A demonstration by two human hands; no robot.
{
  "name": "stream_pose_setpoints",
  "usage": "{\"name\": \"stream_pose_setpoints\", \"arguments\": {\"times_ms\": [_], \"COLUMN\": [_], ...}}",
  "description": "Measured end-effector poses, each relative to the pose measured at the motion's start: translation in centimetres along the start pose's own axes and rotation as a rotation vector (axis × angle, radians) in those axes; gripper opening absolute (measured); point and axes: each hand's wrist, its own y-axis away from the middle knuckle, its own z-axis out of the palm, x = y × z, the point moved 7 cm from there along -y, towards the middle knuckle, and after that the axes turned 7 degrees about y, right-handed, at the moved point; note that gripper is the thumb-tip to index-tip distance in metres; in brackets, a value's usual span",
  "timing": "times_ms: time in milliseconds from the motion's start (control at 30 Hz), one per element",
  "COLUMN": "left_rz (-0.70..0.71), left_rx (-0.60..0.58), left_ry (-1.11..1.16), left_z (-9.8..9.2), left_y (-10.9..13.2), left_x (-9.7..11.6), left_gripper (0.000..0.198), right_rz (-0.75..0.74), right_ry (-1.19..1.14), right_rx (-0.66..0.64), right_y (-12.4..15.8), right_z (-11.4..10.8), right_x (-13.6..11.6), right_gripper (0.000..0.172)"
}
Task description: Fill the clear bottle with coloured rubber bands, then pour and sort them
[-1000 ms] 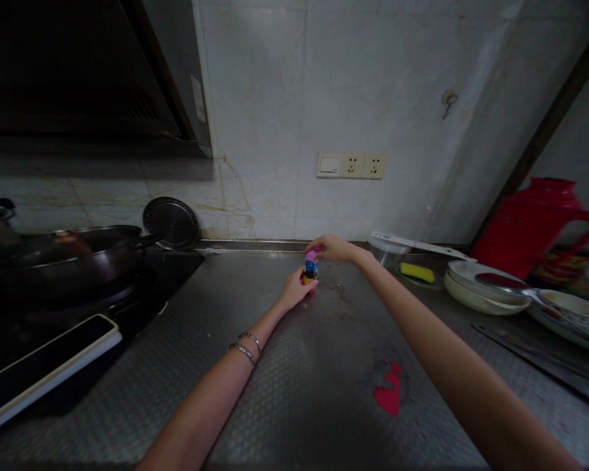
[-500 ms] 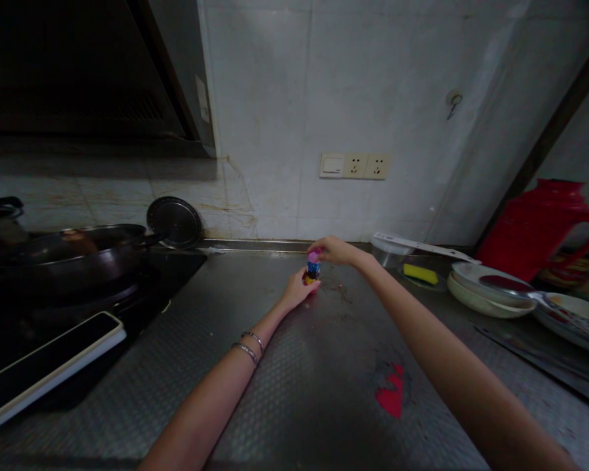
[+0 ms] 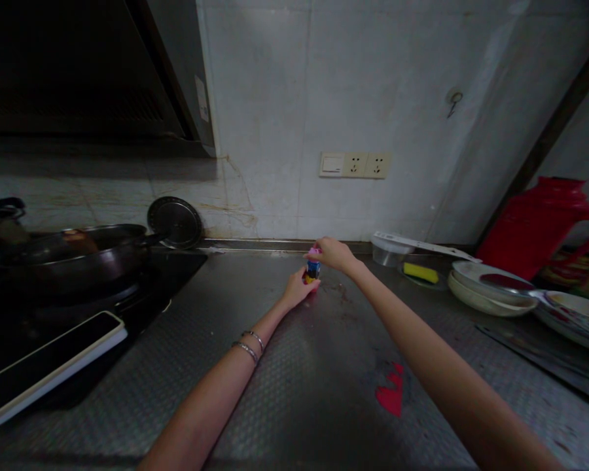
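Note:
A small colourful stack of blocks (image 3: 313,268), pink on top, blue in the middle, yellow and red at the base, stands on the metal counter (image 3: 294,366) near the back wall. My left hand (image 3: 298,288) is closed round its base from the left. My right hand (image 3: 332,254) pinches the pink top piece from the right and above. Two bracelets ring my left wrist.
A dark wok (image 3: 73,252) sits on the black cooktop (image 3: 53,327) at left, a round lid (image 3: 174,222) leaning on the wall. At right are a clear tub (image 3: 387,250), a yellow sponge (image 3: 421,272), stacked plates (image 3: 491,291) and a red jug (image 3: 540,226). A red mark (image 3: 391,392) stains the counter.
My right hand has sunk a little lower over the pink top piece, covering more of it. My left hand and the stack have stayed where they were.

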Motion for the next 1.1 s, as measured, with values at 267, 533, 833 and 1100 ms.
{"name": "stream_pose_setpoints", "arguments": {"times_ms": [267, 533, 833, 1100], "left_rz": [0.004, -0.005, -0.021, -0.024], "left_rx": [-0.019, -0.028, -0.017, -0.031], "left_ry": [0.049, 0.065, 0.083, 0.101], "left_z": [0.1, 0.1, 0.2, 0.1], "left_y": [-0.1, -0.2, -0.2, -0.2], "left_x": [-0.1, -0.1, -0.2, -0.1], "left_gripper": [0.036, 0.036, 0.033, 0.033], "right_rz": [0.138, 0.172, 0.273, 0.223], "right_ry": [-0.433, -1.249, -1.219, -1.288], "right_rx": [0.034, 0.038, 0.181, 0.128], "right_y": [-0.3, 1.4, 2.5, 2.1], "right_z": [0.6, 3.2, 4.0, 4.5], "right_x": [1.9, 3.3, 5.1, 3.7], "right_gripper": [0.075, 0.066, 0.062, 0.061]}}
